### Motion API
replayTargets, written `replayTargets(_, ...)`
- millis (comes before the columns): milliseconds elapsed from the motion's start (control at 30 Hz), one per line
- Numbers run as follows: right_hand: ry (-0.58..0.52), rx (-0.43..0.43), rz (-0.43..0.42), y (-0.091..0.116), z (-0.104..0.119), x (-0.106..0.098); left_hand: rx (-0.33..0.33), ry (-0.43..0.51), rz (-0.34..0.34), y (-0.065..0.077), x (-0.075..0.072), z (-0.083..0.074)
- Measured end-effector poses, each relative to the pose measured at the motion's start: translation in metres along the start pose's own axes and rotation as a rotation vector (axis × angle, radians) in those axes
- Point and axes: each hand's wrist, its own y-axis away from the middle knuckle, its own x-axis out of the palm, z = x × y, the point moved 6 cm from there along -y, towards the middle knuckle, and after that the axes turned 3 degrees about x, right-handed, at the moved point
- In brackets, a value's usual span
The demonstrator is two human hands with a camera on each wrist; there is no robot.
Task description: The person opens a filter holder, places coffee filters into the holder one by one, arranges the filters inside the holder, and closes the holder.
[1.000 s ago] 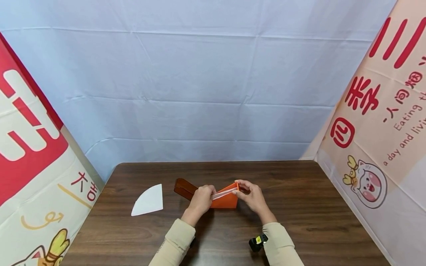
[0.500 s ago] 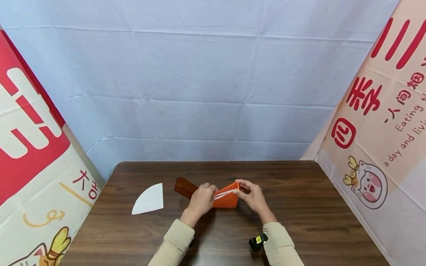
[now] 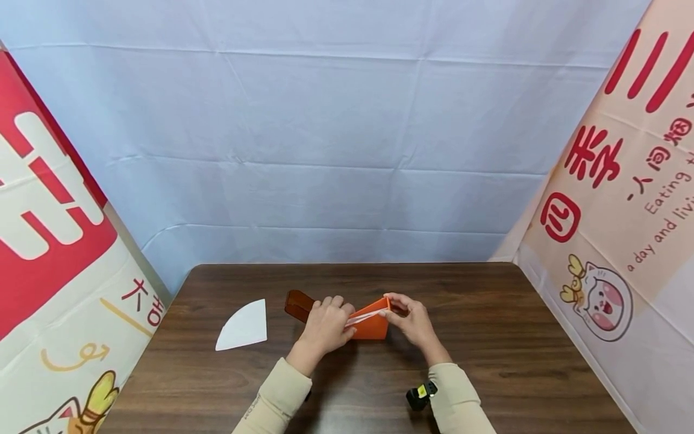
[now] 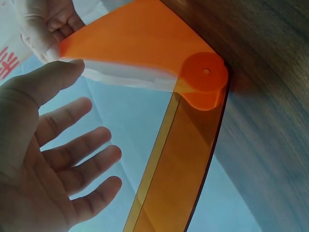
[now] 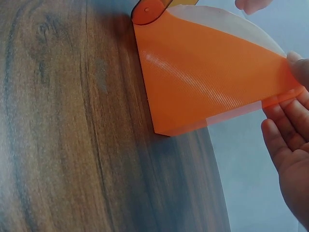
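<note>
An orange wedge-shaped plastic box (image 3: 371, 330) stands on the table, white paper (image 3: 364, 317) showing along its open top. Its hinged, see-through amber lid (image 4: 174, 164) is swung away to the left. My right hand (image 3: 412, 319) grips the box's upper right corner, thumb on the near side and fingers behind, as the right wrist view also shows. My left hand (image 3: 327, 325) hovers at the box's left end; in the left wrist view its fingers (image 4: 84, 145) are spread, holding nothing. In that view its thumb tip lies near the box's edge; contact cannot be told.
A white fan-shaped paper sheet (image 3: 244, 325) lies on the wooden table (image 3: 488, 313), left of the box. Pale cloth (image 3: 325, 120) hangs behind the table, with printed cloths at both sides. A black device (image 3: 418, 396) sits at the right wrist.
My left hand has let go at the box's left end, shifted slightly left and spread its fingers. The white paper's visible strip has narrowed. My right hand keeps its hold.
</note>
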Motion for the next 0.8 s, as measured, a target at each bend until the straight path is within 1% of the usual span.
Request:
replayTargets(233, 0.003, 0.004, 0.002, 0.000, -0.002, 0.000, -0.002, 0.006, -0.017, 0.000, 0.001, -0.001)
replayTargets(367, -0.005, 0.012, 0.005, 0.000, -0.002, 0.000, -0.004, -0.010, -0.022, 0.001, 0.000, -0.001)
replayTargets(500, -0.005, 0.010, 0.007, 0.000, -0.002, 0.000, -0.010, -0.025, -0.034, 0.005, -0.004, 0.000)
replayTargets(633, 0.003, 0.004, 0.004, 0.000, -0.001, -0.001, -0.019, -0.019, -0.059, 0.010, -0.009, 0.002)
replayTargets(800, 0.003, -0.007, -0.003, 0.000, 0.000, 0.000, -0.013, -0.026, -0.082, 0.015, -0.014, 0.005)
